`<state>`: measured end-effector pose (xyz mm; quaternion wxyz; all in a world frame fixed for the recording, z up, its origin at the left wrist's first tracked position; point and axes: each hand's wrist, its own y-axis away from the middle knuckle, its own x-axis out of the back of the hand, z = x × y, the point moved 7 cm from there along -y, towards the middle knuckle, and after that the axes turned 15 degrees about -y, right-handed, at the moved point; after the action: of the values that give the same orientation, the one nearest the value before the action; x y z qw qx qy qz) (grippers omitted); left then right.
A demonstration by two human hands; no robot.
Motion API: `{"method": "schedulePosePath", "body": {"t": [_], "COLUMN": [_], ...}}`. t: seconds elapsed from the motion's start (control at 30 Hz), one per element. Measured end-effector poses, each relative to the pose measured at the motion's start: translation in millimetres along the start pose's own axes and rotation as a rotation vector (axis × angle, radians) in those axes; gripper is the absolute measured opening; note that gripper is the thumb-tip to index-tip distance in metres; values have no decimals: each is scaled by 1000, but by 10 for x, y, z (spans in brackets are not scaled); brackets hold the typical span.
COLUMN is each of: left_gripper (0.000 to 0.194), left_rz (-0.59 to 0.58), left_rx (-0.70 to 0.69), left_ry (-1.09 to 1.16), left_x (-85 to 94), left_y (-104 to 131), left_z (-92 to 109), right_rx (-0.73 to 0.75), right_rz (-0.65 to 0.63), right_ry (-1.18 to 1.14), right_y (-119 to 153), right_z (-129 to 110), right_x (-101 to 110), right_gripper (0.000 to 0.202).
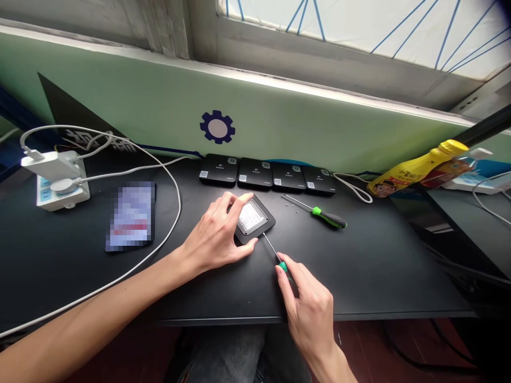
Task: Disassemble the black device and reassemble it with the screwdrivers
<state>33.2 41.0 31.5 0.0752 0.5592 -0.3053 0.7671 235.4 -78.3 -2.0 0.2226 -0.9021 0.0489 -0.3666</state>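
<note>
A small black square box (263, 208) with a white label on its upper face lies on the desk. My left hand (217, 229) grips it from the left, fingers over the far edge and thumb at the near edge. My right hand (307, 303) is closed around a screwdriver (282, 265) with a green and dark handle. Its thin shaft reaches up to the near right edge of the box, and the tip meets that edge. Beyond the box to the right lies a second screwdriver (329, 217), green and black, beside several small screws (292, 206).
Several black boxes (255, 173) stand in a row against the green partition (279, 117). At left are a white power strip (64, 186), a looping white cable (179, 202) and a blurred-out flat object (131, 215). A yellow bottle (417, 167) leans at right.
</note>
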Motion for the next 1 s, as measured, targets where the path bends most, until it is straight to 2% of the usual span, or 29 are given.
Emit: {"method": "schedulePosePath", "body": {"t": [0.23,0.5,0.63,0.83,1.0], "left_gripper": [90,88,89,87,83], "left_rz": [39,64,83,86,79], "left_rx": [-7,-40,-63,-82,-123], "left_ry": [13,69,137,157,93], "left_x": [-8,34,54,68,67], "left_y": [-47,-90,-103,-102,-84], "left_z": [-92,-156,-190,-138,-83], "right_rx": [44,-6,-9,-37,-79], "right_rz": [-42,2,-31,-66,-120], "right_ry": [-59,-150,-179,-167,-164], "right_y": [26,0,-29,-32,54], "right_z": [-49,-49,-71,-86,-40], "right_x": [-71,-48,-65,-44,104], "right_gripper": [30,30,29,30,31]}}
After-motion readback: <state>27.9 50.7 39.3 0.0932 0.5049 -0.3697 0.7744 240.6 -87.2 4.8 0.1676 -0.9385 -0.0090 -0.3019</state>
